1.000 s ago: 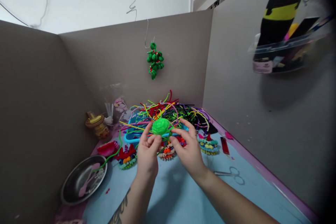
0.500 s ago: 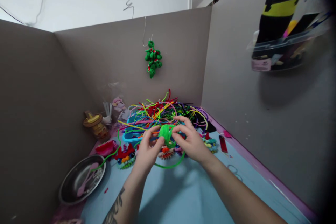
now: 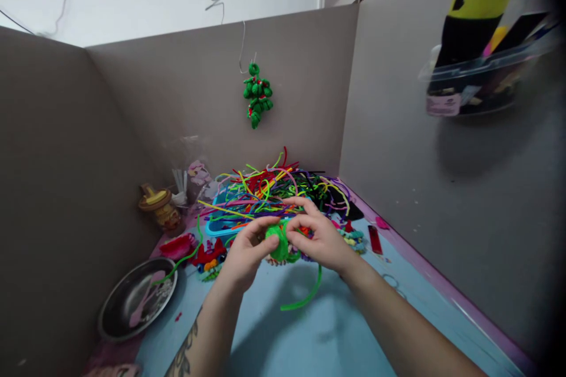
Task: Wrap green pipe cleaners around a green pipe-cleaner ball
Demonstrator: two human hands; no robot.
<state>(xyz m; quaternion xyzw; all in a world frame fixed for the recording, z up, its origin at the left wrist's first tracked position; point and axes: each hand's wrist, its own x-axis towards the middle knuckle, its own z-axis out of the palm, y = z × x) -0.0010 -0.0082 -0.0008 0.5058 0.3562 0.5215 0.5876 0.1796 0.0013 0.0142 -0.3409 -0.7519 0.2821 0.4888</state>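
Note:
A bright green coiled pipe cleaner piece is held in front of me, between both hands. My left hand grips its left side, thumb in front and fingers behind. Thumb and fingertips of my right hand pinch the right side of the coil, with one finger raised above. A loose green pipe cleaner end hangs below my right hand and curves left over the blue table cover. Part of the coil is covered by my fingers.
Behind my hands a blue tray bears many coloured pipe cleaners. A metal bowl with pink tweezers-like tool stands at left. Red-and-orange pipe cleaner pieces lie nearby. A green ornament hangs on the back panel.
Both hands and the green coil have lowered slightly. The loose end, earlier looped beneath the coil, now hangs free below my right hand. The view has shifted a little.

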